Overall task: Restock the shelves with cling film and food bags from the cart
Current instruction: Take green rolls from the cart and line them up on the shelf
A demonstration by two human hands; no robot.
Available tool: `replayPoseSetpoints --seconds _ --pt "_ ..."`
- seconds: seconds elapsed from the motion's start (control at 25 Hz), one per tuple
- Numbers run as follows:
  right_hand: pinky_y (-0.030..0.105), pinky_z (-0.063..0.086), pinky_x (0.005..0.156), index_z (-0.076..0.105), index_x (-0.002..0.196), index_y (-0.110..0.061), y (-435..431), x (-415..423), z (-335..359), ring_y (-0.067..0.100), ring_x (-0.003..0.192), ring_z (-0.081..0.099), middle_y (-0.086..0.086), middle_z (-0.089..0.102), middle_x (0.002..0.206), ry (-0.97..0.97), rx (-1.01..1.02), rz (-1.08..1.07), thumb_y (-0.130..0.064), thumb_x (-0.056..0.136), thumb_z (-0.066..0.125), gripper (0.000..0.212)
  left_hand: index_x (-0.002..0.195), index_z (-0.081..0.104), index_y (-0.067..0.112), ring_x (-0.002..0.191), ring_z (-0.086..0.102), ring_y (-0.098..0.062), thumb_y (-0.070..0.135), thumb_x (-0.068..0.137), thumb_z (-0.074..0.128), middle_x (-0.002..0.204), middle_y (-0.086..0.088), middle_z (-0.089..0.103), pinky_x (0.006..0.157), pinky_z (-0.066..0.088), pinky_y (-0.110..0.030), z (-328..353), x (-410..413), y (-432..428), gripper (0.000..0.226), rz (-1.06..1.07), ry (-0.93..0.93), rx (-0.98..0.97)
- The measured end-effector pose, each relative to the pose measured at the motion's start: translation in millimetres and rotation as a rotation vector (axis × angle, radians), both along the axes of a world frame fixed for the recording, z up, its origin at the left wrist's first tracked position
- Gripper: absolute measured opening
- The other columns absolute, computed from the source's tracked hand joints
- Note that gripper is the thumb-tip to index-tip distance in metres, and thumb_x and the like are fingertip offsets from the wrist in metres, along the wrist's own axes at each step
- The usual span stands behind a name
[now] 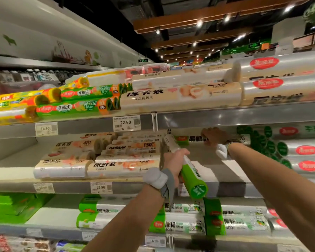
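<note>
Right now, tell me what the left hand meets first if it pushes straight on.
Probably the beige food-bag stack: the left hand leads with its green roll, whose far end sits beside those ends. Depth unclear.

Blur hides what the right hand [215, 136] touches.

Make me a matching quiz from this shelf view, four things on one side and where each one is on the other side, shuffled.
Things:
1. left hand
2. right hand
3. yellow rolls
4. green packs

Places:
a. far left of the lower shelf
b. reaching to the back of the middle shelf
c. holding a green-ended roll in front of the middle shelf
d. far left of the upper shelf

Pairs: 1-c, 2-b, 3-d, 4-a.
</note>
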State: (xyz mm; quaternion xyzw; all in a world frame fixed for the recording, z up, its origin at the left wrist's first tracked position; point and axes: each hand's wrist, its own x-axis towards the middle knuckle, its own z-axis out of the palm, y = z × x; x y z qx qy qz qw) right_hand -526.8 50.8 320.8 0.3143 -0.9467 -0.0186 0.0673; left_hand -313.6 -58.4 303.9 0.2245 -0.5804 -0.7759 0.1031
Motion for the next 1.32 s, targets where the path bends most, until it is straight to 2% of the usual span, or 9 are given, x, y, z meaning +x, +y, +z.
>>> replayPoseSetpoints --seconds 0.08,0.16,0.24,0.32,0.4,0.68,0.92,1.08,1.32 --pt "0.043 0.044 0.095 0.05 0.122 -0.02 -13.7 -22.6 -4.3 0.031 0.116 0.053 0.008 0.055 0.125 0.041 -0.037 0.02 -0.028 0.092 0.058 0.032 0.134 0.046 0.004 0.083 0.062 -0.033 0.037 0.043 0.078 0.1 -0.017 0.057 0.073 0.058 -0.047 -12.8 -26.1 -16.8 0.102 0.023 -0.012 -0.043" --pt "0.043 0.046 0.092 0.049 0.114 -0.023 -28.9 -57.2 -17.7 0.03 0.108 0.058 0.006 0.059 0.121 0.056 -0.045 0.045 -0.023 0.092 0.054 0.023 0.129 0.051 0.004 0.092 0.064 -0.035 0.034 0.043 0.074 0.099 -0.013 0.059 0.086 0.056 -0.051 -10.1 -35.3 -22.8 0.094 0.055 0.025 -0.114" --pt "0.046 0.044 0.096 0.048 0.111 -0.021 -40.2 -71.6 -23.6 0.03 0.106 0.059 0.007 0.06 0.123 0.066 -0.013 0.023 -0.024 0.095 0.046 0.017 0.124 0.054 0.004 0.093 0.064 -0.032 0.029 0.059 0.073 0.099 -0.011 0.061 0.091 0.055 -0.046 -4.8 -34.7 -24.1 0.072 0.03 0.009 -0.208" --pt "0.045 0.037 0.1 0.05 0.118 -0.016 -49.5 -74.7 -22.7 0.03 0.114 0.055 0.006 0.057 0.128 0.064 0.014 0.003 -0.026 0.1 0.035 0.026 0.12 0.052 0.005 0.082 0.062 -0.024 0.02 0.079 0.07 0.095 -0.01 0.059 0.079 0.055 -0.034 -10.9 -43.3 -26.2 0.048 -0.006 -0.038 -0.227" --pt "0.048 0.034 0.098 0.047 0.127 -0.017 -60.3 -81.7 -22.7 0.03 0.12 0.051 0.01 0.052 0.133 0.134 0.024 -0.018 -0.024 0.101 0.032 0.031 0.115 0.051 0.007 0.07 0.057 -0.019 0.016 0.086 0.066 0.086 -0.008 0.056 0.063 0.049 -0.026 -15.4 -49.7 -28.3 0.034 -0.024 -0.063 -0.227" --pt "0.051 0.037 0.098 0.031 0.145 -0.027 -74.3 -98.0 -32.1 0.029 0.138 0.029 0.01 0.03 0.15 0.168 0.028 -0.124 -0.023 0.102 0.031 0.042 0.124 0.051 0.004 0.059 0.056 -0.017 0.019 0.087 0.066 0.078 -0.008 0.054 0.048 0.044 -0.021 -31.4 -60.1 -36.3 0.042 -0.012 -0.043 -0.23" --pt "0.049 0.038 0.094 0.04 0.137 -0.027 -73.7 -93.1 -31.3 0.03 0.132 0.033 0.013 0.037 0.14 0.194 -0.027 -0.155 -0.02 0.101 0.032 0.037 0.125 0.049 0.005 0.066 0.058 -0.021 0.019 0.084 0.068 0.082 -0.009 0.057 0.064 0.049 -0.028 -36.4 -66.6 -39.1 0.047 -0.017 -0.025 -0.244" --pt "0.05 0.038 0.095 0.041 0.136 -0.027 -73.8 -92.0 -31.2 0.03 0.132 0.033 0.013 0.037 0.141 0.162 -0.029 -0.157 -0.02 0.099 0.037 0.037 0.127 0.046 0.006 0.066 0.059 -0.02 0.019 0.085 0.068 0.085 -0.009 0.057 0.062 0.049 -0.028 -37.7 -66.9 -40.2 0.05 -0.018 -0.018 -0.241" --pt "0.053 0.037 0.1 0.036 0.14 -0.025 -73.5 -89.6 -32.0 0.032 0.137 0.025 0.014 0.031 0.146 0.149 -0.002 -0.157 -0.022 0.098 0.041 0.042 0.125 0.041 0.011 0.074 0.061 -0.021 0.018 0.086 0.067 0.095 -0.011 0.058 0.072 0.052 -0.032 -36.3 -63.4 -40.1 0.048 -0.032 0.004 -0.229"
